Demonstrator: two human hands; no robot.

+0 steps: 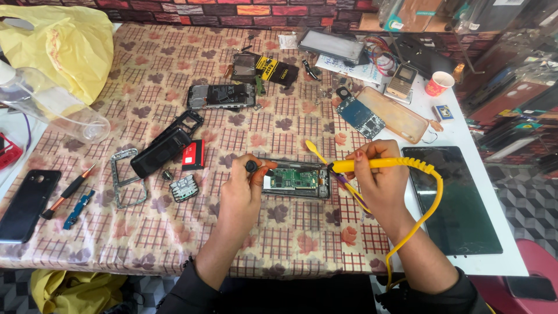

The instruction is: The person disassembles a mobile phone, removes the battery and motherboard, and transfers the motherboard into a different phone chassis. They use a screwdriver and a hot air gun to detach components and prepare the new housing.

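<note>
A checked tablecloth (174, 232) with a leaf pattern covers most of the table, its near edge cut off by the person's dark sleeves. A crumpled yellow plastic bag (64, 46) sits at the far left corner, partly out of view. One large dark glass panel (453, 203) lies flat at the right, and one black phone (26, 203) face down at the left edge.

In the middle lies the opened phone (296, 180), green circuit board showing; its left end is hidden under the left hand (241, 195), which pinches a small black knob-like piece I can't identify. The right hand (378, 183) is closed around a yellow-handled soldering iron (383, 164), its tip at the phone's right end; the yellow cord loops down past the wrist. One paper cup (439, 83) stands far right.
</note>
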